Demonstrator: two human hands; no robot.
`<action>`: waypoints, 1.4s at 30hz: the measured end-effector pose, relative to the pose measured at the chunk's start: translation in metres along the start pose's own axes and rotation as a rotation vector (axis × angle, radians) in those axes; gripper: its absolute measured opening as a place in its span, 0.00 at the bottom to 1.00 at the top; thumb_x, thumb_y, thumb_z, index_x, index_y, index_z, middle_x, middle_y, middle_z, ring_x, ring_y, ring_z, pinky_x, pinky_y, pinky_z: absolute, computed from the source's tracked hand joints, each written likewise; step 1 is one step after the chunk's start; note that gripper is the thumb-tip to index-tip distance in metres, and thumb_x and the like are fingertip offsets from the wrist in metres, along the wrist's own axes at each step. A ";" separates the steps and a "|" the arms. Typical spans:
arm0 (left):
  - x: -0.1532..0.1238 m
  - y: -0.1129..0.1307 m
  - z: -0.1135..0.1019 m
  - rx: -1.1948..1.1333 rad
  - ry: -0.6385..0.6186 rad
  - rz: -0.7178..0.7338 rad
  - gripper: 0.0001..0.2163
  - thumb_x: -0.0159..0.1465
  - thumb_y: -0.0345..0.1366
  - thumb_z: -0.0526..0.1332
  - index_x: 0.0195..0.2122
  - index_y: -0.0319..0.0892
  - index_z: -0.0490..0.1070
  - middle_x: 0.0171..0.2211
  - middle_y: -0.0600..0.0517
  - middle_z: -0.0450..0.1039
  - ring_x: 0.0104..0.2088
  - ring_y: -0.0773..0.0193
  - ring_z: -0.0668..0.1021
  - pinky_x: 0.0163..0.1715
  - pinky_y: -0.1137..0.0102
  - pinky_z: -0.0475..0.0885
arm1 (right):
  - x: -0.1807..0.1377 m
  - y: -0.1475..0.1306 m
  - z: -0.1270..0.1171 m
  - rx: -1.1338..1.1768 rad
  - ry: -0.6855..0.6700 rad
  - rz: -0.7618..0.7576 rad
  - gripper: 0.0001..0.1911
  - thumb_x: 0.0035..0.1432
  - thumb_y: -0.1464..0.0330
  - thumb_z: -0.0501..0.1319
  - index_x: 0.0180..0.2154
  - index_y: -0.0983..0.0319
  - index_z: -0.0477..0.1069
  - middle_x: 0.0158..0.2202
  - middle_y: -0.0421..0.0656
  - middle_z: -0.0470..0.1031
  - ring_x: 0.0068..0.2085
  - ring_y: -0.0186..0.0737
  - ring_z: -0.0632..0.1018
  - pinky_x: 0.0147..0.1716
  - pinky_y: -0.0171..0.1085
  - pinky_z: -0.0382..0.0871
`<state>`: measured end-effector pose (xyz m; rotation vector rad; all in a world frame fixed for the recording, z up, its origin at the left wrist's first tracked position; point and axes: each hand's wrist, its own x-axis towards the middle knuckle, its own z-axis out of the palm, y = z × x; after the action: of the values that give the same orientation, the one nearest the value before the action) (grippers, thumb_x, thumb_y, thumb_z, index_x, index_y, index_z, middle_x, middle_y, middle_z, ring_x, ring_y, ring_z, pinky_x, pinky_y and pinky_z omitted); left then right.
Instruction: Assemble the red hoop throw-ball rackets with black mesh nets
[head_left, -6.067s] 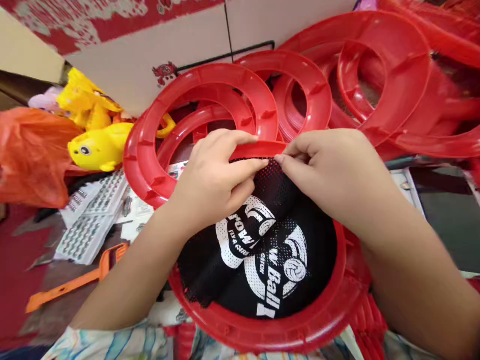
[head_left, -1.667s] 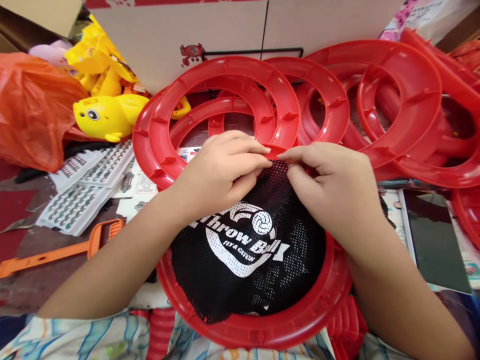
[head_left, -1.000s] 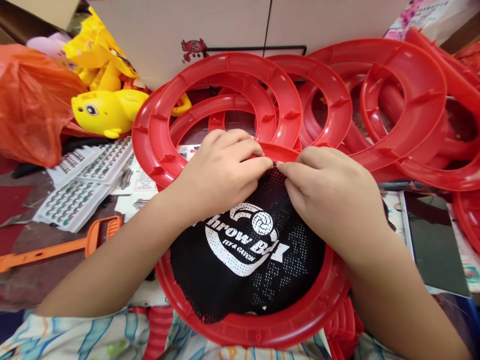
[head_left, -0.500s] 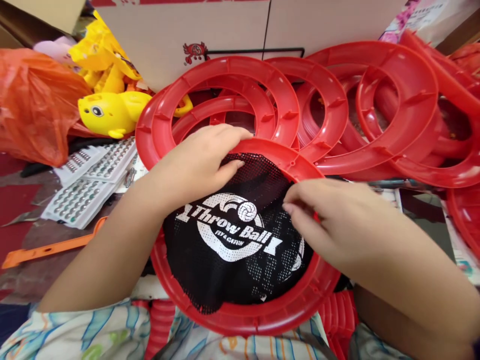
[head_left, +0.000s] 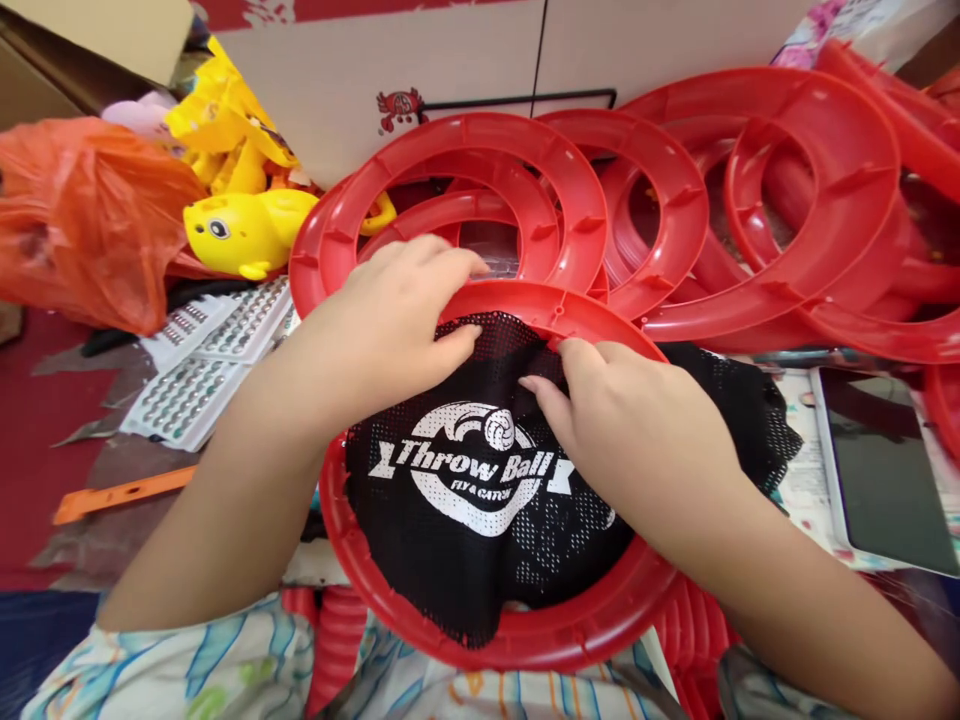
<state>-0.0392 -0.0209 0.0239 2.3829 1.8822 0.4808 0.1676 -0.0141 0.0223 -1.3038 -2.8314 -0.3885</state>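
Observation:
A red plastic ring (head_left: 360, 560) lies on my lap with a black mesh disc (head_left: 442, 560) printed "Throw Ball" across its opening. My left hand (head_left: 401, 315) grips the ring's upper left, fingers over the far side and thumb on the mesh. At the upper right, my right hand (head_left: 626, 405) pinches the mesh near the inner edge, thumb apart from the bent fingers. Below, the mesh's lower edge hangs loosely over the ring's rim. Fingertips of both hands are partly hidden.
Several red rings (head_left: 847, 200) are heaped behind. To the left are an orange plastic bag (head_left: 82, 220), a yellow toy (head_left: 247, 230), trays of small metal pieces (head_left: 187, 400) and an orange strip (head_left: 124, 492). More black mesh (head_left: 742, 410) and a phone (head_left: 885, 460) lie right.
My right hand has moved left along the top of the ring, drawing the mesh into folds there. My left hand keeps its hold. The view has shifted slightly, showing more on the right.

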 end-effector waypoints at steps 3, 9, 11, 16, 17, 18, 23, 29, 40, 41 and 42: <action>0.008 0.003 0.005 -0.129 0.021 0.127 0.15 0.64 0.34 0.58 0.51 0.41 0.73 0.56 0.44 0.72 0.57 0.50 0.74 0.59 0.54 0.69 | 0.002 -0.003 0.005 -0.007 0.014 0.007 0.17 0.67 0.64 0.58 0.29 0.67 0.74 0.25 0.48 0.74 0.22 0.38 0.73 0.21 0.34 0.43; 0.018 -0.003 0.017 -0.289 0.021 0.180 0.06 0.64 0.35 0.61 0.37 0.42 0.78 0.49 0.48 0.77 0.53 0.55 0.77 0.57 0.58 0.71 | 0.002 -0.001 0.002 0.090 -0.035 0.013 0.15 0.64 0.68 0.58 0.26 0.64 0.73 0.27 0.46 0.75 0.23 0.36 0.70 0.23 0.36 0.46; 0.018 -0.003 0.020 -0.322 0.060 0.168 0.05 0.64 0.35 0.62 0.36 0.43 0.78 0.47 0.49 0.77 0.52 0.56 0.78 0.56 0.59 0.71 | 0.002 0.004 -0.001 0.155 0.025 0.025 0.12 0.63 0.69 0.58 0.27 0.64 0.71 0.28 0.45 0.74 0.26 0.37 0.71 0.25 0.36 0.50; 0.018 0.000 0.027 -0.363 0.114 0.140 0.06 0.64 0.36 0.63 0.32 0.42 0.77 0.45 0.49 0.76 0.50 0.57 0.77 0.55 0.58 0.71 | 0.006 0.016 -0.002 0.427 0.114 0.084 0.05 0.57 0.73 0.58 0.35 0.63 0.72 0.26 0.40 0.74 0.25 0.35 0.69 0.27 0.34 0.57; 0.018 0.000 0.028 -0.369 0.123 0.135 0.06 0.64 0.36 0.62 0.32 0.42 0.76 0.45 0.49 0.76 0.50 0.57 0.77 0.54 0.58 0.71 | 0.007 0.017 -0.002 0.464 0.117 0.064 0.07 0.58 0.73 0.57 0.38 0.63 0.73 0.28 0.40 0.75 0.26 0.35 0.71 0.28 0.34 0.58; 0.018 0.000 0.029 -0.372 0.130 0.130 0.06 0.64 0.36 0.62 0.31 0.42 0.76 0.44 0.49 0.76 0.49 0.57 0.77 0.54 0.58 0.71 | 0.008 0.019 -0.001 0.481 0.118 0.033 0.10 0.59 0.73 0.55 0.40 0.63 0.74 0.30 0.41 0.77 0.28 0.36 0.73 0.30 0.35 0.60; 0.019 0.000 0.033 -0.361 0.153 0.118 0.06 0.66 0.35 0.60 0.32 0.42 0.71 0.41 0.48 0.73 0.48 0.55 0.77 0.51 0.57 0.73 | 0.009 0.025 0.002 0.395 0.155 -0.051 0.17 0.62 0.71 0.52 0.39 0.61 0.80 0.31 0.44 0.75 0.31 0.41 0.75 0.30 0.37 0.63; 0.020 0.002 0.034 -0.320 0.121 0.081 0.06 0.68 0.36 0.57 0.34 0.43 0.69 0.41 0.46 0.72 0.47 0.53 0.77 0.51 0.53 0.73 | 0.009 0.026 0.005 0.339 0.222 -0.085 0.22 0.64 0.71 0.49 0.46 0.64 0.80 0.27 0.44 0.70 0.27 0.38 0.70 0.28 0.37 0.62; 0.022 0.007 0.040 -0.326 0.175 -0.001 0.07 0.66 0.35 0.59 0.31 0.42 0.70 0.40 0.46 0.73 0.46 0.53 0.78 0.51 0.54 0.73 | 0.013 0.019 0.011 0.181 0.149 0.005 0.24 0.67 0.67 0.46 0.51 0.60 0.78 0.29 0.46 0.70 0.25 0.39 0.68 0.24 0.37 0.51; 0.023 0.008 0.040 -0.330 0.179 -0.013 0.07 0.66 0.34 0.59 0.30 0.42 0.70 0.40 0.46 0.73 0.46 0.53 0.78 0.51 0.54 0.73 | 0.013 0.018 0.011 0.164 0.138 0.021 0.24 0.67 0.67 0.46 0.50 0.60 0.79 0.29 0.46 0.70 0.24 0.39 0.68 0.24 0.37 0.49; 0.023 0.008 0.040 -0.337 0.184 -0.024 0.07 0.65 0.34 0.60 0.29 0.41 0.70 0.40 0.47 0.74 0.46 0.53 0.78 0.51 0.55 0.73 | 0.013 0.017 0.011 0.152 0.127 0.033 0.24 0.67 0.66 0.46 0.49 0.60 0.79 0.29 0.46 0.71 0.24 0.39 0.67 0.24 0.37 0.48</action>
<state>-0.0158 0.0048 -0.0074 2.1567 1.7258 0.9595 0.1729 0.0093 0.0172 -1.2476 -2.6729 -0.2414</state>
